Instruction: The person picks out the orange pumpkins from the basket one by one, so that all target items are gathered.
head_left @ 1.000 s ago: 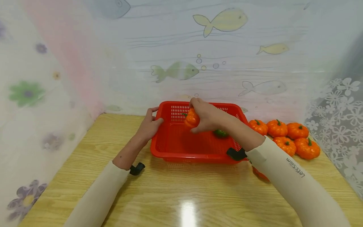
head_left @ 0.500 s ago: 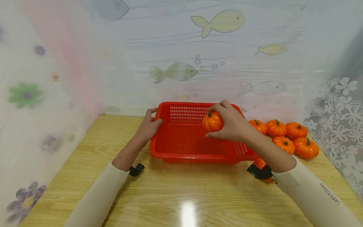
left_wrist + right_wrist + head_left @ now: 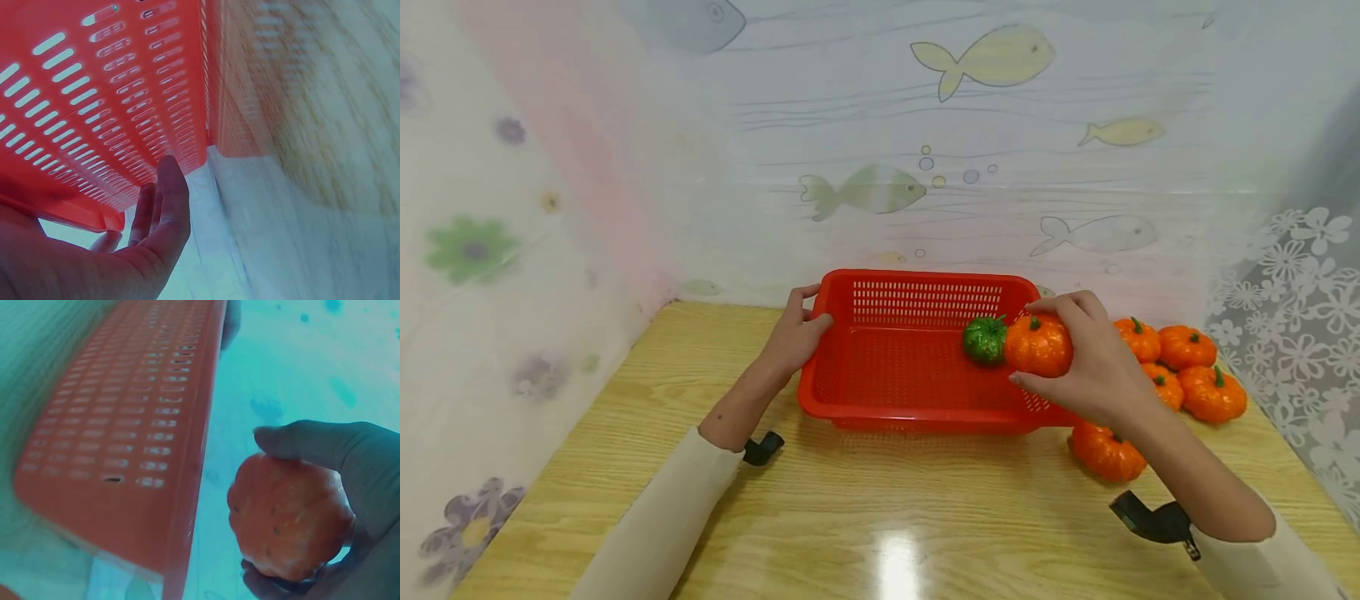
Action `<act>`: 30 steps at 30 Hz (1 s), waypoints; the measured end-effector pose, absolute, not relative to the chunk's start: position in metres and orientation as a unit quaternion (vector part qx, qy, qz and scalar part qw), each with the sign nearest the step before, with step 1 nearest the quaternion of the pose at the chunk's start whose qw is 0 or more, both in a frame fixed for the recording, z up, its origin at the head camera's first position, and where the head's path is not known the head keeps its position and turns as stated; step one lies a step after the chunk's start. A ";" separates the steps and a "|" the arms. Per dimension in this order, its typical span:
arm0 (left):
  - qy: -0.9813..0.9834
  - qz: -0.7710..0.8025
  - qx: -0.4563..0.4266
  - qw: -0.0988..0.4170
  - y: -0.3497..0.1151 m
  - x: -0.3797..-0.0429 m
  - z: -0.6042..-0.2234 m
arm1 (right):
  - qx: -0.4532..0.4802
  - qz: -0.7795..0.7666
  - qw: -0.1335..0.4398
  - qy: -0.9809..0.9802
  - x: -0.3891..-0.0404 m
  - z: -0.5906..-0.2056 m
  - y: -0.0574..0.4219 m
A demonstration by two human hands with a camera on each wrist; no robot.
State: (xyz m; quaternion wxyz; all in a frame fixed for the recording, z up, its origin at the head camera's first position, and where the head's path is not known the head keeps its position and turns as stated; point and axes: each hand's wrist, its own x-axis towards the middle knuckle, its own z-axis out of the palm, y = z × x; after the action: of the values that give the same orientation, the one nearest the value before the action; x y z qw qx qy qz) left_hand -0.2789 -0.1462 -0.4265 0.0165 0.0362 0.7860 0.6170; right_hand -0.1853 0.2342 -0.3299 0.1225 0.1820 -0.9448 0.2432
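A red plastic basket [image 3: 917,414] with slotted walls stands on the table. My left hand [image 3: 797,333] grips its left rim, thumb over the top edge; in the left wrist view the fingers [image 3: 174,194] lie outside the slotted wall. One green pumpkin [image 3: 984,340] sits inside, toward the right. My right hand [image 3: 1093,367] holds an orange pumpkin [image 3: 1037,346] above the basket's right rim, thumb on the near side and fingers on the far side. In the right wrist view this pumpkin [image 3: 287,515] is up beside the basket wall [image 3: 112,444].
Several orange pumpkins [image 3: 1212,393] are grouped on the table right of the basket. Another orange pumpkin [image 3: 1107,452] lies nearer, by the basket's front right corner. A patterned wall covering [image 3: 865,125] rises behind the wooden table [image 3: 820,517].
My right hand has carried the orange pumpkin rightward, from over the basket's middle to its right rim. The green pumpkin has come into full view. My left hand stays on the rim.
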 end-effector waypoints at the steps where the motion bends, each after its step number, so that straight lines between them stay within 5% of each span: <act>1: 0.786 0.617 0.035 0.018 -0.146 -0.279 -0.427 | 0.176 0.242 0.126 -0.946 -0.182 -0.331 0.238; 14: 0.785 0.618 0.038 0.014 -0.146 -0.279 -0.428 | 0.153 0.241 0.170 -0.943 -0.157 -0.349 0.286; 30: 0.789 0.613 0.034 0.014 -0.146 -0.279 -0.427 | 0.058 0.192 0.106 -0.974 -0.140 -0.358 0.340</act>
State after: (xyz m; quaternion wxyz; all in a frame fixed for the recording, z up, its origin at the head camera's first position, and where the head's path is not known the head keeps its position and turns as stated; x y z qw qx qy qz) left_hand -0.2787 -0.1457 -0.4267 0.0142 0.0344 0.7889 0.6134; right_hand -0.1395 0.3401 -0.3579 0.1057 0.0583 -0.9740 0.1916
